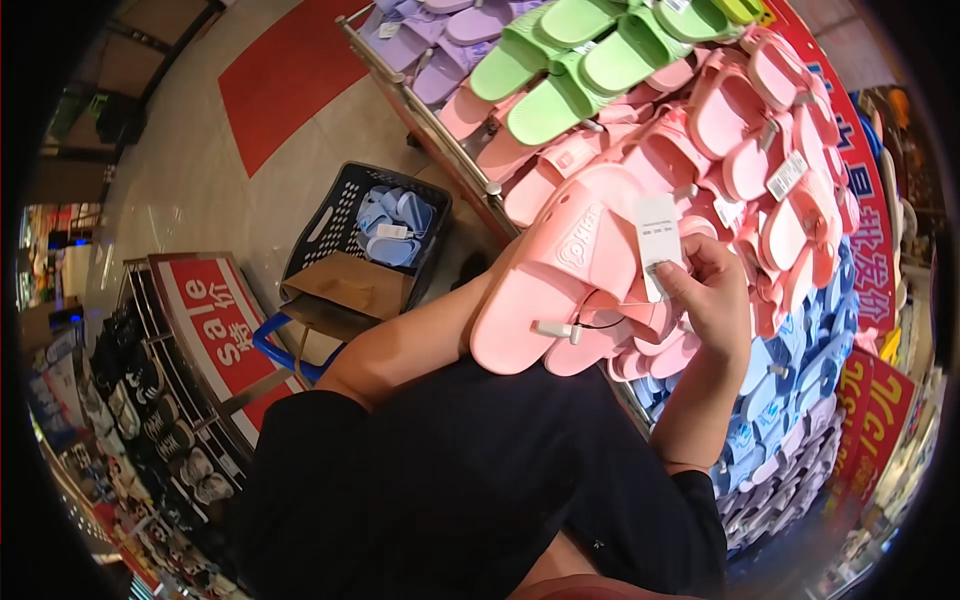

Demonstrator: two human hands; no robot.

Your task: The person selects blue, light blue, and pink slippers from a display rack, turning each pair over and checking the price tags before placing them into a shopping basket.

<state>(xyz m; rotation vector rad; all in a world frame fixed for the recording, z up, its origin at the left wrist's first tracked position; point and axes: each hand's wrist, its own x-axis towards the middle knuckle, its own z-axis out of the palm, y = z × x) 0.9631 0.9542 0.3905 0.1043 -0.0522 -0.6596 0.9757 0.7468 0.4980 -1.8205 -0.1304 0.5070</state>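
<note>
A pair of pink slide slippers (540, 310) is held up close in front of me, soles tilted, with raised lettering on the strap. My left forearm (430, 330) runs behind the pair and supports it; the slippers hide that hand's fingers. Between the thumb and fingers of my right hand (710, 285) is a white paper tag (657, 240) with small printed text. A white plastic security clip (556, 330) on a dark loop hangs at the slippers' front.
Racks of pink slippers (730, 110), green slippers (560, 75) and blue slippers (790, 370) stand beyond. A black shopping basket (330, 215) on the floor holds blue slippers (395, 220) and a brown paper bag (345, 280). At left, a red sale sign (215, 320) tops a shoe rack.
</note>
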